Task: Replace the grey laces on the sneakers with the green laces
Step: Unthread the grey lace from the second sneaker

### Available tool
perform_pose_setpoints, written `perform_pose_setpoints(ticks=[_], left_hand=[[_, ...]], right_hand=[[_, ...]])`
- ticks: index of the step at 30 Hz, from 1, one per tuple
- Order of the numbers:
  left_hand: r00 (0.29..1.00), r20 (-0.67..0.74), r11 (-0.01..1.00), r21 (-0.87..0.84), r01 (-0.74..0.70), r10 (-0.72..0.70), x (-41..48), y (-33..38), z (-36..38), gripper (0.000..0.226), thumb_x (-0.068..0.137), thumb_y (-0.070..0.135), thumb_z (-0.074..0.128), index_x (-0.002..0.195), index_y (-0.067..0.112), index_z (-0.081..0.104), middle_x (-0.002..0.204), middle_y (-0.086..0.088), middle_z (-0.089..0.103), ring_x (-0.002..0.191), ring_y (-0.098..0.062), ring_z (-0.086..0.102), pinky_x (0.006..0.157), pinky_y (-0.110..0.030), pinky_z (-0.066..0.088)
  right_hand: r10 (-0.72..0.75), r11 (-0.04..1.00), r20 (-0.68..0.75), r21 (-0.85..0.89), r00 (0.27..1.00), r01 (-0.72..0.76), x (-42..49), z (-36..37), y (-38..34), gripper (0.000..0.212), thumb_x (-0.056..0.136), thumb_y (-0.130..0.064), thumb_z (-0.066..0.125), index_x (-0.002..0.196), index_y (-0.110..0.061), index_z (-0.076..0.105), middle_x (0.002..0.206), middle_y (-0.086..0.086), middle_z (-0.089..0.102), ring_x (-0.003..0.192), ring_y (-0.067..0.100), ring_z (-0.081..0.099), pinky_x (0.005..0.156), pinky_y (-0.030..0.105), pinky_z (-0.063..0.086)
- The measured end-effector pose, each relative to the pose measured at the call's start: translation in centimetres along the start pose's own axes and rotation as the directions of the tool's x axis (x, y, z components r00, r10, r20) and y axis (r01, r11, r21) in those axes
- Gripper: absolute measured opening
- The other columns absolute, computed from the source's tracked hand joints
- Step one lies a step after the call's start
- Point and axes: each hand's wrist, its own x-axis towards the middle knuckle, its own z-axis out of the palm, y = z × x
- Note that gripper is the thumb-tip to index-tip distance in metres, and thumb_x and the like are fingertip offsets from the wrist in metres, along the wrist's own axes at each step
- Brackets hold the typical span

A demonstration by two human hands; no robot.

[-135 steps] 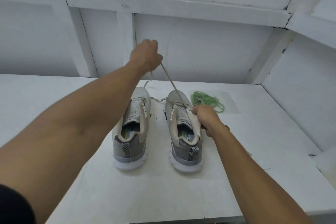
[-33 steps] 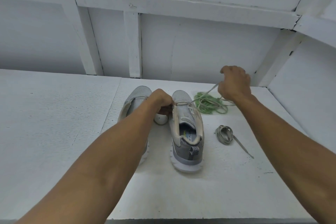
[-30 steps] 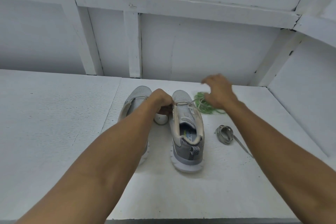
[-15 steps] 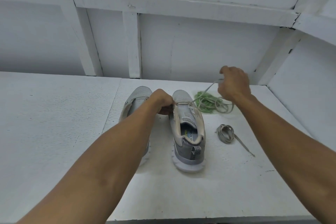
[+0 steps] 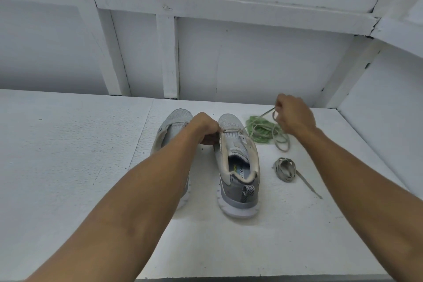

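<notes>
Two grey sneakers stand side by side, toes away from me. My left forearm covers much of the left sneaker (image 5: 176, 119). My left hand (image 5: 204, 129) grips the left eyelet edge of the right sneaker (image 5: 238, 162). My right hand (image 5: 294, 117) is raised to the right and pinches a grey lace (image 5: 258, 118) that runs taut from the shoe's front eyelets, with slack looping down below the hand. A pile of green laces (image 5: 261, 129) lies under that lace. A bundled grey lace (image 5: 285, 169) lies right of the right sneaker.
Everything sits on a white table (image 5: 68, 155) whose front edge runs along the bottom of the view. White panelled walls with beams close in behind and on the right.
Earlier my left hand pulled the lace upward; now it holds the right sneaker's edge. My right hand has been pulling the lace out to the right in repeated strokes. A bundled grey lace now lies on the table.
</notes>
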Motion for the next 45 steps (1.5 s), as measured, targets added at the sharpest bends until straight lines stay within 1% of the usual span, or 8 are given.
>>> perform_pose_setpoints(ticks=[6, 14, 29, 34, 36, 39, 41, 45], left_hand=[[1.0, 0.0, 1.0, 0.004, 0.002, -0.002, -0.1, 0.0, 0.0, 0.032, 0.096, 0.013, 0.06, 0.065, 0.007, 0.054, 0.066, -0.007, 0.058, 0.058, -0.016, 0.056, 0.067, -0.028, 0.053], [1.0, -0.01, 1.0, 0.01, -0.005, 0.006, 0.1, 0.1, -0.1, 0.03, 0.095, 0.014, 0.061, 0.067, 0.006, 0.056, 0.065, -0.007, 0.059, 0.057, -0.016, 0.057, 0.065, -0.028, 0.053], [1.0, 0.022, 1.0, 0.015, 0.012, -0.012, 0.5, -0.1, -0.1, 0.028, 0.096, 0.014, 0.06, 0.069, 0.006, 0.055, 0.067, -0.008, 0.059, 0.058, -0.017, 0.057, 0.064, -0.028, 0.054], [0.999, 0.017, 0.996, 0.074, -0.042, 0.041, -0.5, 0.4, -0.2, 0.025, 0.096, 0.016, 0.058, 0.073, 0.006, 0.057, 0.067, -0.008, 0.057, 0.058, -0.018, 0.057, 0.072, -0.032, 0.055], [0.994, 0.061, 0.988, 0.121, -0.093, 0.087, -2.2, 1.5, -0.8, 0.029, 0.098, 0.032, 0.055, 0.095, 0.004, 0.058, 0.085, -0.009, 0.062, 0.069, -0.02, 0.061, 0.073, -0.034, 0.056], [0.939, 0.189, 0.947, 0.095, -0.307, 0.286, -6.2, 3.7, -2.2, 0.061, 0.094, 0.058, 0.046, 0.14, 0.018, 0.043, 0.138, -0.004, 0.049, 0.116, -0.027, 0.055, 0.094, -0.04, 0.049], [0.84, 0.271, 0.877, -0.034, -0.48, 0.471, -9.8, 4.4, -2.2, 0.064, 0.094, 0.062, 0.041, 0.147, 0.027, 0.035, 0.149, 0.004, 0.042, 0.13, -0.023, 0.045, 0.108, -0.044, 0.039], [0.688, 0.311, 0.749, -0.161, -0.642, 0.656, -16.6, 2.2, -1.8, 0.041, 0.1, 0.042, 0.045, 0.124, 0.011, 0.058, 0.092, 0.002, 0.069, 0.094, -0.015, 0.066, 0.092, -0.04, 0.054]], right_hand=[[-0.126, 0.992, 0.275, 0.045, 0.953, 0.119, 0.0, 0.5, -1.5, 0.049, 0.086, -0.021, 0.067, 0.133, -0.017, 0.054, 0.135, 0.014, 0.054, 0.128, 0.032, 0.044, 0.107, 0.04, 0.035], [-0.285, 0.957, 0.277, 0.136, 0.918, 0.256, -2.3, 3.0, -3.9, 0.017, 0.093, -0.018, 0.057, 0.1, -0.017, 0.072, 0.099, 0.006, 0.07, 0.099, 0.026, 0.058, 0.08, 0.038, 0.048], [0.014, 0.997, -0.045, 0.075, 0.999, -0.01, 0.3, -3.4, 2.3, 0.019, 0.091, 0.001, 0.046, 0.099, -0.005, 0.062, 0.097, 0.017, 0.055, 0.092, 0.036, 0.052, 0.073, 0.038, 0.041], [-0.041, 0.987, -0.083, 0.15, 0.996, 0.053, -0.1, -5.4, 2.5, 0.017, 0.096, -0.01, 0.05, 0.1, -0.008, 0.066, 0.094, 0.012, 0.057, 0.094, 0.032, 0.054, 0.078, 0.032, 0.039], [-0.119, 0.969, -0.112, 0.204, 0.986, 0.14, -0.7, -6.5, 1.3, 0.016, 0.096, -0.012, 0.054, 0.101, -0.01, 0.069, 0.092, 0.009, 0.057, 0.089, 0.026, 0.055, 0.077, 0.025, 0.034], [-0.246, 0.912, -0.173, 0.293, 0.954, 0.288, -2.1, -8.5, -1.5, 0.015, 0.094, -0.014, 0.06, 0.101, -0.012, 0.072, 0.09, 0.007, 0.058, 0.076, 0.009, 0.05, 0.075, 0.018, 0.033], [-0.33, 0.857, -0.254, 0.324, 0.909, 0.402, -3.2, -10.0, -3.7, 0.014, 0.093, -0.015, 0.063, 0.101, -0.013, 0.074, 0.087, 0.005, 0.06, 0.072, 0.0, 0.05, 0.072, 0.011, 0.035], [-0.433, 0.768, -0.383, 0.318, 0.816, 0.556, -4.7, -12.4, -7.3, 0.015, 0.093, -0.019, 0.064, 0.103, -0.015, 0.075, 0.085, 0.004, 0.061, 0.073, 0.003, 0.055, 0.07, 0.017, 0.043]])
